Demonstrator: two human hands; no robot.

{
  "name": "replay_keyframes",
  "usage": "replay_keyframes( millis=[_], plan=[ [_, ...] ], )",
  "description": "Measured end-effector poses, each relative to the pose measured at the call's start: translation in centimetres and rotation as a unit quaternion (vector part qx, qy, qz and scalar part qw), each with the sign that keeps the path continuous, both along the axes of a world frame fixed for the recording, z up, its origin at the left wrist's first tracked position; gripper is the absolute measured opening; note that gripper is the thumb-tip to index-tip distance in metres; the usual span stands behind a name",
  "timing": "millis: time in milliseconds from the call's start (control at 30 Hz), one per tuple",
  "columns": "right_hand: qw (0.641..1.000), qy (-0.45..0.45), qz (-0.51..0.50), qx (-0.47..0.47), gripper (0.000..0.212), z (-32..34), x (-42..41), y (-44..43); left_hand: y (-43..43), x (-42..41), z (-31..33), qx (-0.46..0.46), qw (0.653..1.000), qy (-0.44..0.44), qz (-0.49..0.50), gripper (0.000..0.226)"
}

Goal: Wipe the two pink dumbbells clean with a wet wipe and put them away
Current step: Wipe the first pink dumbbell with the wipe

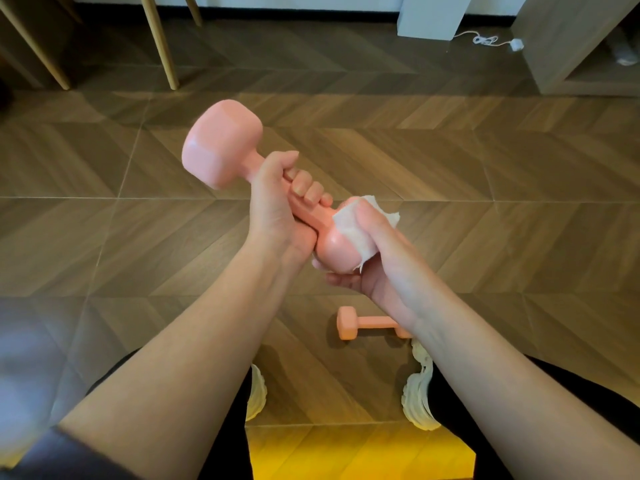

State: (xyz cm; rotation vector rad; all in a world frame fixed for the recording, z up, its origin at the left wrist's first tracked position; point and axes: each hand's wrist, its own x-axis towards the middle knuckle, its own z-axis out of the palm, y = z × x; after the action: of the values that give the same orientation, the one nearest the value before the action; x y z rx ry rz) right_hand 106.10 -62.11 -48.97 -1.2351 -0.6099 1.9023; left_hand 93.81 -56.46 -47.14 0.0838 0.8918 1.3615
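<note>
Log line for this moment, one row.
left grip: holds first dumbbell by handle | right grip: presses wet wipe on its near head | second dumbbell: on floor

Held dumbbell [221,143]: mid bar mostly hidden under left hand [277,209]. Its near end is partly covered by the wet wipe [353,230] & right hand [384,265]. That hand's fingers are mostly tucked under the end, out of sight.

Floor dumbbell [367,322], low center: right end hidden behind the right wrist.

White shoes [419,400], near bottom: only bits show past the arms & legs.

Lower left: blurry gray-white patch [20,358], can't tell what it is.

Top left: wooden legs [159,39] cut off by top edge. Top center: white box [431,15] cut off too.

Upper right: small gray thing [625,55] at the frame edge, can't tell what.

Both arms run off the bottom edge.
</note>
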Motion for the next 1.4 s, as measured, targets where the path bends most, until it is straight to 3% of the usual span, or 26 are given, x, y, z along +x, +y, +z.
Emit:
replay_keyframes(
  millis=[67, 167, 333, 533, 700, 833, 933, 1167, 1400],
  plan=[
    [0.999, 0.022, 0.015, 0.019, 0.063, 0.0, 0.6, 0.0, 0.2, -0.3, 0.1, -0.004, 1.0, -0.01, 0.011, 0.037],
    [0.998, -0.018, 0.028, 0.053, 0.06, -0.1, 0.7, -0.2, 0.2, -0.4, 0.0, -0.014, 0.999, -0.024, 0.021, 0.035],
    [0.997, -0.07, -0.013, 0.019, 0.061, 0.1, -0.4, 0.0, -0.2, 0.4, -0.1, -0.013, 1.0, -0.009, 0.005, 0.036],
    [0.999, 0.043, 0.007, 0.007, 0.06, 0.4, 0.9, -0.4, 0.1, 0.3, -0.2, -0.002, 1.0, -0.011, -0.006, 0.036],
    [0.997, 0.068, 0.024, -0.01, 0.067, 0.2, 1.0, -0.6, -0.3, 0.6, -0.4, 0.006, 0.999, 0.003, -0.032, 0.042],
    [0.994, 0.096, 0.002, -0.042, 0.042, 0.3, 1.2, -0.3, -0.3, 0.8, -0.5, 0.014, 0.999, -0.002, -0.048, 0.046],
    [0.993, 0.115, -0.002, -0.026, 0.037, 0.1, 1.2, -0.6, -0.2, 0.9, -0.5, 0.009, 0.999, 0.008, -0.043, 0.039],
    [0.993, -0.053, 0.012, 0.106, 0.077, -0.6, 1.0, -1.0, -0.1, 1.0, -0.5, -0.053, 0.998, -0.006, 0.027, 0.03],
    [0.996, -0.03, -0.056, 0.07, 0.067, -0.8, -0.4, -0.4, 0.0, 0.2, -0.1, -0.046, 0.999, 0.0, 0.028, 0.034]
  ],
)
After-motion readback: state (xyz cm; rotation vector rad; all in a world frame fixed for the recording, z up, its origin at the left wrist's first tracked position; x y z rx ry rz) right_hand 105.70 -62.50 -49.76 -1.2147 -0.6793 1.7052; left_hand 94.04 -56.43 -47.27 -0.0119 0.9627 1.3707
